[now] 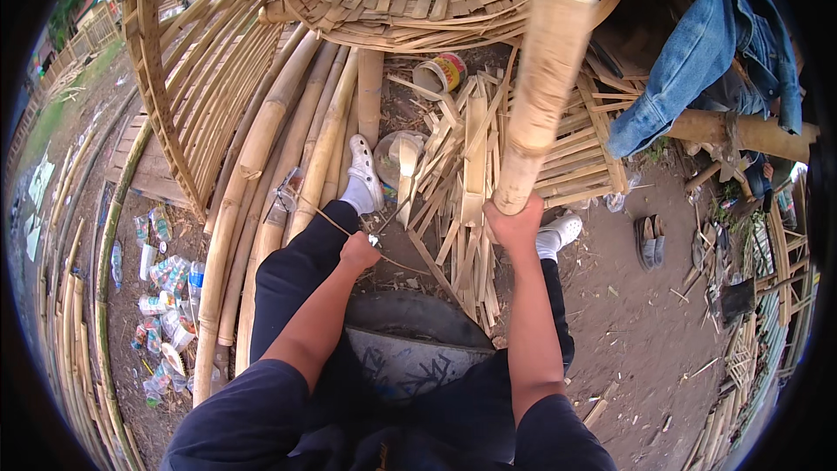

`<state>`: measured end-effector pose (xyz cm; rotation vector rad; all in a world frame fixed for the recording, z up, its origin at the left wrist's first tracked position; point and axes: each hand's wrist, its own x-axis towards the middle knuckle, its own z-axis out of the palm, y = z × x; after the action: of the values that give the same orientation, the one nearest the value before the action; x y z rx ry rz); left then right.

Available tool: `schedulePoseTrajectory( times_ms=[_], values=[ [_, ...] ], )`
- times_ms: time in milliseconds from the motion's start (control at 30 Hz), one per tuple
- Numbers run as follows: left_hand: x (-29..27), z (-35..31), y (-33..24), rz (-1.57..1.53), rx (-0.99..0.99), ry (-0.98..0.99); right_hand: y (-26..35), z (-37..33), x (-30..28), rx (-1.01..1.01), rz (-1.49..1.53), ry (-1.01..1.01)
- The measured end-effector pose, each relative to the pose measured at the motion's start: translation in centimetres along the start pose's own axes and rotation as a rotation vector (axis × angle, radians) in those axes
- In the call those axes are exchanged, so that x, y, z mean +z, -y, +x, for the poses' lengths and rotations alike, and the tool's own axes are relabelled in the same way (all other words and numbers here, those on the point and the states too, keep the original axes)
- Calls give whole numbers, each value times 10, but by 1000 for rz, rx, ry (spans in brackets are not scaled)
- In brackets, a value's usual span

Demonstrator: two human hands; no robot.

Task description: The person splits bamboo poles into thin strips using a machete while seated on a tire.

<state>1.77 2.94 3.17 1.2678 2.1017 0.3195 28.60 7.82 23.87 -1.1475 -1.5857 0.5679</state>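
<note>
My right hand (516, 220) is clamped on the bottom of a bamboo section (540, 87), standing nearly upright over the pile of split strips (462, 166), top tilted slightly right. My left hand (359, 253), left of it, pinches a thin sliver (327, 218).

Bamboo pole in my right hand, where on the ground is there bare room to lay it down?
Bare dirt lies right of your right leg, between the sandals and the scraps by the fence. Crowded: the split bamboo strips ahead of the bamboo pole, the long poles to your left, and the bottle litter beyond them.
</note>
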Motion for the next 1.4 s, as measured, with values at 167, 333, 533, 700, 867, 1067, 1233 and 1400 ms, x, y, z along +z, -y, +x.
schedulePoseTrajectory(
  times_ms=[167,333,533,700,867,1067,1233,1400],
  values=[
    [-9,2,1,12,-2,-28,-67,-40,39,109,64,-29],
    [-15,-5,7,188,-7,49,-161,-101,74,856,-624,596],
    [-3,9,23,169,-60,124,-165,-93,59,807,-612,659],
    [26,22,25,92,-66,83,-125,-64,37,401,-395,376],
    [40,22,17,48,-52,36,-65,-40,18,-39,83,4],
    [32,19,9,114,-31,88,-143,-80,53,475,-271,217],
    [25,19,27,215,-19,114,-165,-93,66,913,-695,685],
    [37,38,42,193,-46,118,-163,-82,65,915,-595,760]
  ],
)
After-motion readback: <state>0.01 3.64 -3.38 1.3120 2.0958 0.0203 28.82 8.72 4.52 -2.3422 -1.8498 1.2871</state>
